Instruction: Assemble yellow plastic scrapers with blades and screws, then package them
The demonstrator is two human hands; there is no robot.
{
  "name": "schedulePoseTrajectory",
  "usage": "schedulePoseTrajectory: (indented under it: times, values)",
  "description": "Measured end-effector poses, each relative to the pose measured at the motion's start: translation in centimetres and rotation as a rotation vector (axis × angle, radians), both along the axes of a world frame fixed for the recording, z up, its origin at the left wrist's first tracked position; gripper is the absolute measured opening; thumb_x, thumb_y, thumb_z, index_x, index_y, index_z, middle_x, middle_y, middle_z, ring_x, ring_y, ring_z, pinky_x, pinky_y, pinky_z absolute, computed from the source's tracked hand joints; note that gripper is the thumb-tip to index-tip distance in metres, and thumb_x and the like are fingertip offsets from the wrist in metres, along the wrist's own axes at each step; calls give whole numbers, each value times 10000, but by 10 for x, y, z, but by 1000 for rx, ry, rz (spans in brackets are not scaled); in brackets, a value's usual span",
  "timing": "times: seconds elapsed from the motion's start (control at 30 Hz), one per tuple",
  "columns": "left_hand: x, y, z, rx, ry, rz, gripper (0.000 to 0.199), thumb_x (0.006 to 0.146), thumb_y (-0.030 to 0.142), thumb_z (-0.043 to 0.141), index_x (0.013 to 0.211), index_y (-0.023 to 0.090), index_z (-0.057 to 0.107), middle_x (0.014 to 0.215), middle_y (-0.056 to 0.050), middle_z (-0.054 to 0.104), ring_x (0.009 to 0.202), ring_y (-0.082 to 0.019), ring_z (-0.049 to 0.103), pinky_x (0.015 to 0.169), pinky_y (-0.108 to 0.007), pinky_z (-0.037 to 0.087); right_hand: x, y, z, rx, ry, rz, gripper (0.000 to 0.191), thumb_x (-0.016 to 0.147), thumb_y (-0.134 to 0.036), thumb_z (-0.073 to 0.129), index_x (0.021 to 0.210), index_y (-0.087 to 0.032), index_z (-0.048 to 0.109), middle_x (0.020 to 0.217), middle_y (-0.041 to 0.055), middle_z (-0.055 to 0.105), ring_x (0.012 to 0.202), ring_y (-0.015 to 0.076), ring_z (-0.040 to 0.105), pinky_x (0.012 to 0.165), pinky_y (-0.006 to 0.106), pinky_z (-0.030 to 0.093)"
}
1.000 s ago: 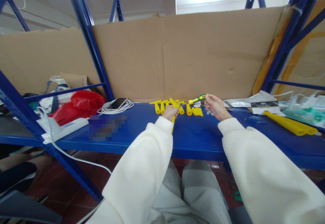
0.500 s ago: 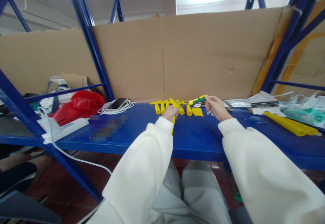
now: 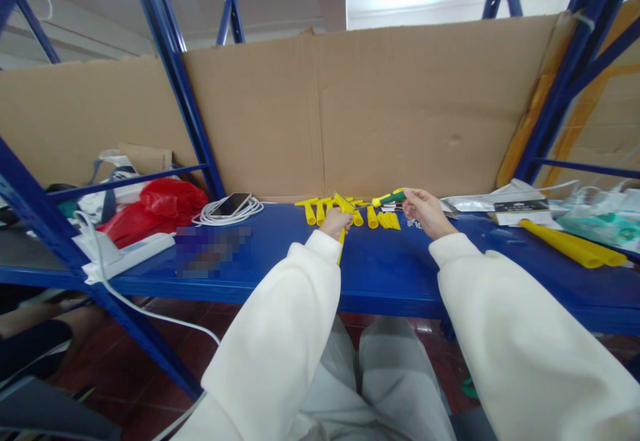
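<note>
My left hand (image 3: pixel 334 221) is closed around a long yellow plastic part (image 3: pixel 342 241) that sticks out above and below the fist. My right hand (image 3: pixel 424 211) pinches the end of a green-and-yellow screwdriver (image 3: pixel 387 197), whose tip points left at the top of the yellow part. Both hands hover just over the blue shelf (image 3: pixel 380 267). Several more small yellow parts (image 3: pixel 370 216) lie in a row on the shelf behind my hands. White sleeves cover both forearms.
A phone (image 3: pixel 231 203) rests on a coiled white cable at the left, beside a red bag (image 3: pixel 160 203) and a white power strip (image 3: pixel 125 254). Two long yellow tubes (image 3: pixel 570 243) and papers lie at the right. A cardboard wall (image 3: pixel 350 107) backs the shelf.
The screwdriver handle has turned slightly in my right hand. Both hands stay in place.
</note>
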State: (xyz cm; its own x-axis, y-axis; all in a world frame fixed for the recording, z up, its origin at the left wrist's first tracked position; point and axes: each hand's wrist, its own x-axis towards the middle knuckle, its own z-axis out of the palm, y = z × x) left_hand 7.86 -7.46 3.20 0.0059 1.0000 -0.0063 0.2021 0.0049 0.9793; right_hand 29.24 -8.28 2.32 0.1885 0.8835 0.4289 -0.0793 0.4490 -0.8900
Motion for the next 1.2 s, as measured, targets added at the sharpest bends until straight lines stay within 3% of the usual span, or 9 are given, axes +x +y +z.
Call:
schedulePoseTrajectory:
  times: [0.43, 0.63, 0.83, 1.2]
  values:
    - [0, -3, 1, 5, -8, 2, 209, 797, 6, 571, 710, 182, 500, 477, 77, 405, 409, -63, 370, 427, -176, 285, 1, 1, -1, -5, -52, -12, 503, 620, -620, 826, 787, -202, 602, 561, -44, 544, 446, 71, 458, 394, 205, 334]
    - [0, -3, 1, 7, -14, 9, 245, 770, 7, 590, 662, 190, 469, 475, 74, 410, 411, -64, 374, 428, -181, 289, -3, 0, -2, -30, -75, -2, 588, 476, -619, 885, 767, -199, 596, 565, -53, 537, 467, 71, 455, 397, 204, 338]
    - [0, -1, 1, 9, -11, -12, 238, 782, 23, 576, 652, 192, 470, 470, 77, 396, 418, -70, 381, 450, -190, 312, -3, 0, -2, 12, -73, 11, 531, 545, -589, 865, 804, -212, 594, 564, -65, 520, 474, 74, 448, 405, 204, 337]
    - [1, -1, 2, -20, 20, 1, 123, 800, 51, 604, 807, 173, 605, 498, 75, 405, 418, -89, 391, 479, -223, 359, -4, 1, -4, 66, -84, 13, 491, 610, -579, 830, 844, -233, 573, 569, -64, 492, 498, 97, 467, 432, 222, 352]
